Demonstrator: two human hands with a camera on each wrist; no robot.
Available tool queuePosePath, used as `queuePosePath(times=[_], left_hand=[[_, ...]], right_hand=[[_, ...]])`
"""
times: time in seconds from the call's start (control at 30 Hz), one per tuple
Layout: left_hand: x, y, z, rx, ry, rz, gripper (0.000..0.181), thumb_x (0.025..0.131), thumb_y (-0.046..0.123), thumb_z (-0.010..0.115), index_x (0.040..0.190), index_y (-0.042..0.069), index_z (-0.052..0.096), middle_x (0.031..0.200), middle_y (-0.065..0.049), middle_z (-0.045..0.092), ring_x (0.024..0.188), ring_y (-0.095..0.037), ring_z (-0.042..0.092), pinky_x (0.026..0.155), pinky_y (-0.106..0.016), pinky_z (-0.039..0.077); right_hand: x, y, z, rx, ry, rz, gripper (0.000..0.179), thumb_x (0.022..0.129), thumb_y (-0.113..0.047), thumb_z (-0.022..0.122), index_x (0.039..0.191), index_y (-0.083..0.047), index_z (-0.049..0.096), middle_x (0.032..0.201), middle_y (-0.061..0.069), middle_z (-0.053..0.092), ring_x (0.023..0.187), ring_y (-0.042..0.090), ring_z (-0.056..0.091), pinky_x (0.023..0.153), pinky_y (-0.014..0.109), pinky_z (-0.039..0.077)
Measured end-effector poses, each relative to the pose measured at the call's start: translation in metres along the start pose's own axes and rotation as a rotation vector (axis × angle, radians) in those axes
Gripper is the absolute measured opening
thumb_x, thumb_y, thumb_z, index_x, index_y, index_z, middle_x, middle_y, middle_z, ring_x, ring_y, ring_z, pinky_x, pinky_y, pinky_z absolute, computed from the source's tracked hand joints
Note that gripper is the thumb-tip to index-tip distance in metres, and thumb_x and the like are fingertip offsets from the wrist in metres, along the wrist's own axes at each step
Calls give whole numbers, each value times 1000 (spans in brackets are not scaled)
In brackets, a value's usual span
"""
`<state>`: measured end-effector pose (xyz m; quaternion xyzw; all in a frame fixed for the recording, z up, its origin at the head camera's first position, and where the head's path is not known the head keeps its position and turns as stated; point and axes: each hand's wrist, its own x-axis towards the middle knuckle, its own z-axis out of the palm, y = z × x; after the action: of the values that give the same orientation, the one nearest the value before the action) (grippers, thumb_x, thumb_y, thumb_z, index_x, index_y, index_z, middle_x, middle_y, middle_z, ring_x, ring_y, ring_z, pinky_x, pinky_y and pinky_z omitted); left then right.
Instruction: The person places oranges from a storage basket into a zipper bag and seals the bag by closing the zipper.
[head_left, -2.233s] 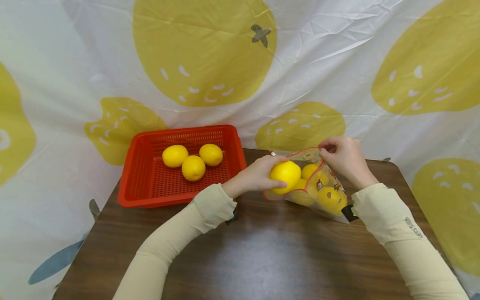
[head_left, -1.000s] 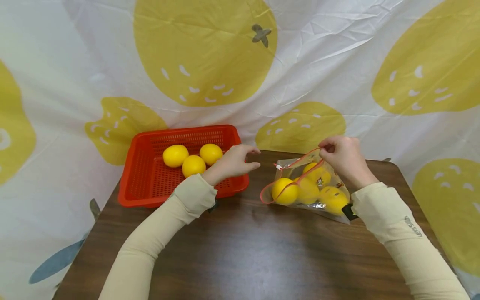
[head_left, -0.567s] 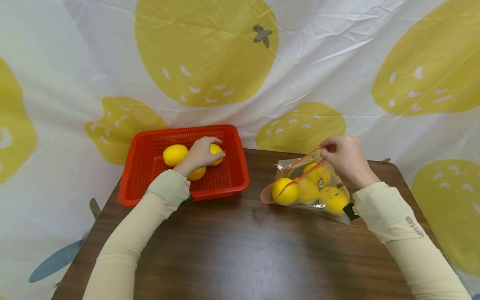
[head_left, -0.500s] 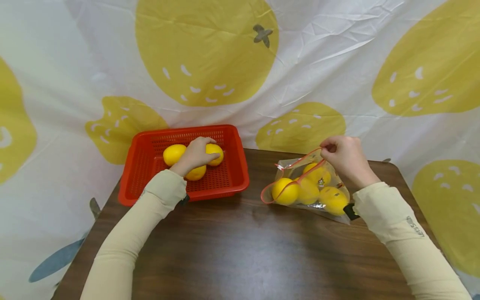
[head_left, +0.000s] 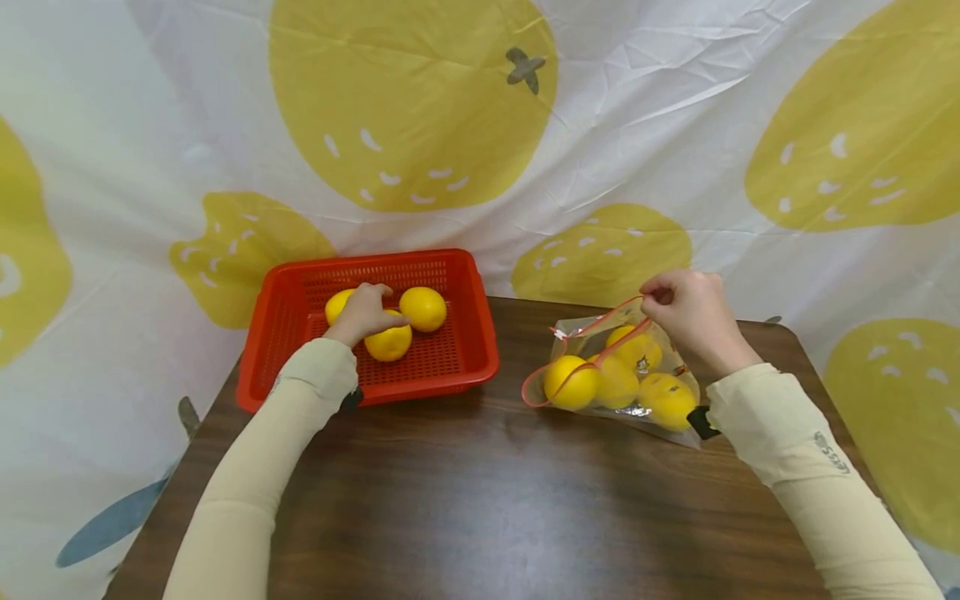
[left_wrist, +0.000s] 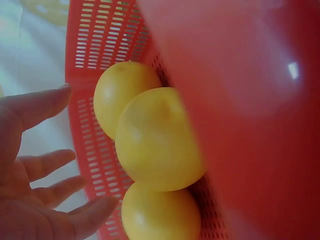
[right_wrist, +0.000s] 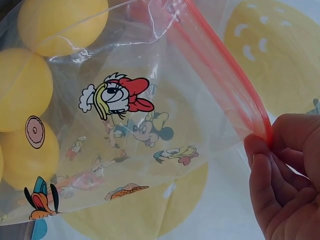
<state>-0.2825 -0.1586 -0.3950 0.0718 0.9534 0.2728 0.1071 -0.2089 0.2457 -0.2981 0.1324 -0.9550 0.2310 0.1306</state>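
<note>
My left hand (head_left: 365,315) hovers over the red basket (head_left: 251,367), fingers spread and thumb apart, holding nothing. Below and beside it lie three lemons: a front one (head_left: 388,343), a right one (head_left: 424,309) and a left one (head_left: 338,305) partly covered by the hand. In the left wrist view the fingers (left_wrist: 47,165) stand clear of the fruit. My right hand (head_left: 693,317) pinches the red-edged top of a clear zip bag (right_wrist: 200,120) printed with cartoon characters, lifting that corner. Several lemons sit inside the bag, one lemon (head_left: 571,383) at its mouth.
Both containers stand on a dark wooden table (head_left: 510,500), basket at back left, bag at back right. A white curtain (head_left: 615,100) with large yellow fruit prints hangs right behind the table. The basket's raised rim surrounds the lemons.
My left hand let go of a lemon in the bag's mouth, moved left to the basket, reached over the right lemon, then drew back leftward. The right hand keeps its pinch on the bag.
</note>
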Motion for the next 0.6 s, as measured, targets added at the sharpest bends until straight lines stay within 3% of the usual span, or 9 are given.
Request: queuePosePath(times=[0.27, 0.5, 0.6], left_hand=[[6, 3, -3, 43, -68, -46, 68, 80, 29, 67, 130, -9, 40, 132, -28, 38, 123, -39, 34, 100, -46, 30], [9, 7, -2, 102, -193, -98, 72, 81, 30, 65, 135, -6, 35, 138, -25, 33, 129, -39, 25, 104, -48, 24], [11, 7, -1, 131, -245, -122, 73, 82, 30, 64, 137, -6, 32, 139, -23, 34, 128, -37, 28, 104, -47, 25]], right_hand=[[-1, 0, 0, 21, -12, 35, 17, 80, -4, 56, 89, 3, 69, 80, 16, 66, 69, 24, 59, 63, 40, 48], [-2, 1, 1, 11, -11, 24, 17, 80, -3, 56, 88, 3, 69, 80, 16, 66, 68, 25, 59, 64, 41, 49], [-3, 0, 1, 12, -9, 23, 17, 79, -2, 55, 88, 3, 69, 79, 16, 66, 68, 25, 59, 63, 40, 48]])
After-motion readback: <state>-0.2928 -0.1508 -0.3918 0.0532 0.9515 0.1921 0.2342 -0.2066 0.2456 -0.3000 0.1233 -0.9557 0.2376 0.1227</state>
